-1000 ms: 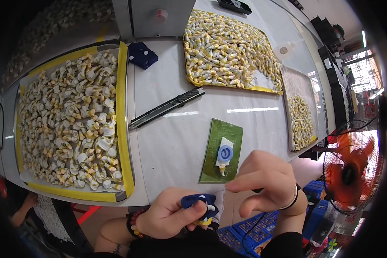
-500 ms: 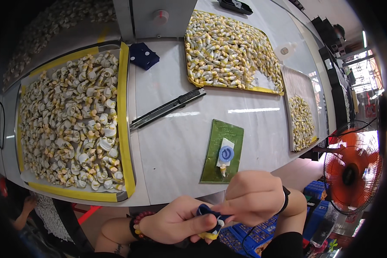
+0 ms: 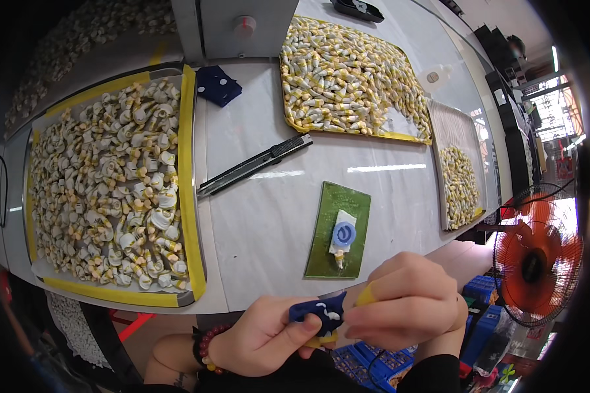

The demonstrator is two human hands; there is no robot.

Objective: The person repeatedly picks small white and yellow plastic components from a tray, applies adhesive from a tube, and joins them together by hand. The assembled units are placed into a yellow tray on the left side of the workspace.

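Observation:
My left hand [image 3: 259, 337] is closed on a small navy soft mold [image 3: 333, 306] with white marks, its thumb pressing on the near side. A bit of yellow shows under the mold by the fingertips. My right hand [image 3: 410, 298] is just to the right, fingers curled together, with a small yellow piece [image 3: 365, 296] between them. What that piece is cannot be made out. Beyond the hands lies a green mat [image 3: 321, 242], bearing a light blue round mold [image 3: 343, 234] on a white patch, with a small white-and-yellow figure [image 3: 339, 260] at its near end.
Left is a yellow-taped tray [image 3: 191, 196] heaped with small white-and-yellow pieces. Another full tray [image 3: 400, 136] stands at the back, a partly filled one [image 3: 449, 121] at the right. A box cutter [image 3: 255, 164] and stacked navy molds [image 3: 219, 86] lie on the table. An orange fan [image 3: 537, 255] stands right.
My right hand has drawn slightly up and right from the mold, and yellow now shows in its fingers. The mold has turned in my left hand, exposing its white-marked side.

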